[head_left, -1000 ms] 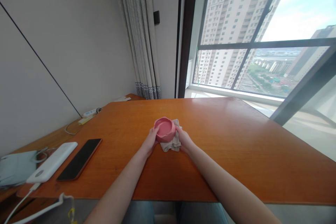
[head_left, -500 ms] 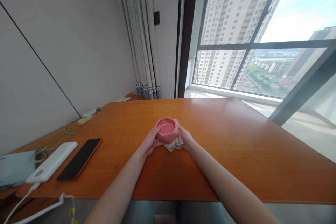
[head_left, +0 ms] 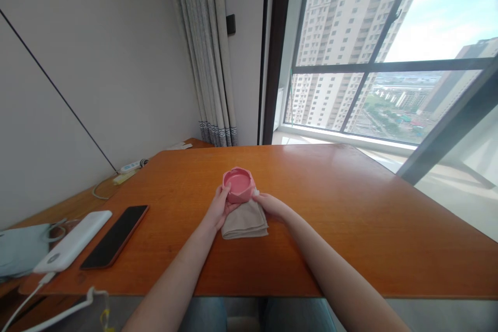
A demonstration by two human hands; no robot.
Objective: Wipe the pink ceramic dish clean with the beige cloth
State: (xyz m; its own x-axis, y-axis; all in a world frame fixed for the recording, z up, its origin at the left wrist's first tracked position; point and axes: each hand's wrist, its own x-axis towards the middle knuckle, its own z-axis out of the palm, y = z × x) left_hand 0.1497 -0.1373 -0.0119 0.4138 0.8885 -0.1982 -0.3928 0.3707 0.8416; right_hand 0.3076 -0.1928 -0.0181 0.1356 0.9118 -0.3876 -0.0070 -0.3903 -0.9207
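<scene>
A pink ashtray with a notched rim is tilted toward me above the middle of the table. My left hand grips its left side, thumb over the rim and fingers underneath. Against the ashtray's lower right side, my right hand pinches the upper edge of a folded beige cloth. The cloth hangs below the ashtray, spread fairly flat. The right fingertips are partly hidden where cloth and ashtray meet.
A black phone and a white power bank with a cable lie on the left of the wooden table. Beyond them is a grey pouch. A power strip lies by the wall; a window stands at the right.
The ashtray has shifted slightly left and away from me, held by my left hand. The cloth, bunched beneath it before, now hangs unfolded toward me. My right hand has turned more sideways.
</scene>
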